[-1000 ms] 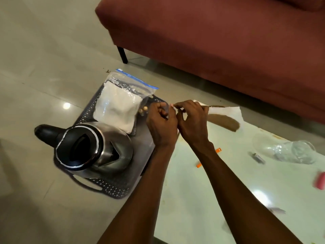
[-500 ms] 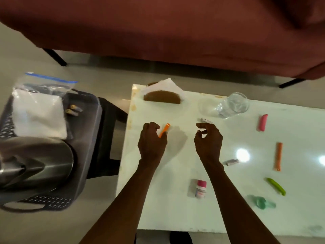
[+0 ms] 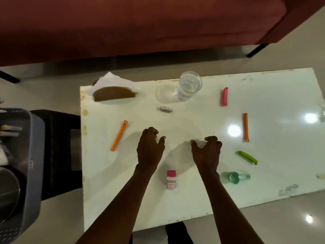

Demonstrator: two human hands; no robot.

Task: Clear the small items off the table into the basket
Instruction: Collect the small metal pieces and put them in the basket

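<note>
The white table (image 3: 193, 201) carries an orange stick (image 3: 119, 135), a second orange stick (image 3: 246, 127), a pink clip (image 3: 225, 96), a green clip (image 3: 248, 157), a silver clip (image 3: 166, 109), a pink-capped bottle (image 3: 171, 179) and a green-tinted clear piece (image 3: 235, 177). My left hand (image 3: 151, 147) hovers mid-table, loosely curled and holding nothing. My right hand (image 3: 207, 150) has its thumb and fingers curled round a small silvery item (image 3: 200, 143) at the table surface. The grey basket (image 3: 33, 155) stands at the far left.
A drinking glass (image 3: 189, 87) and a brown napkin holder (image 3: 114, 93) stand at the table's far edge. A metal kettle (image 3: 7, 191) lies in the basket. A black stool (image 3: 58, 147) sits between basket and table. A red sofa (image 3: 140, 23) runs behind.
My hands left the basket and came back over the table. The left hand moved right, away from the orange stick. The right hand moved onto the small silvery item.
</note>
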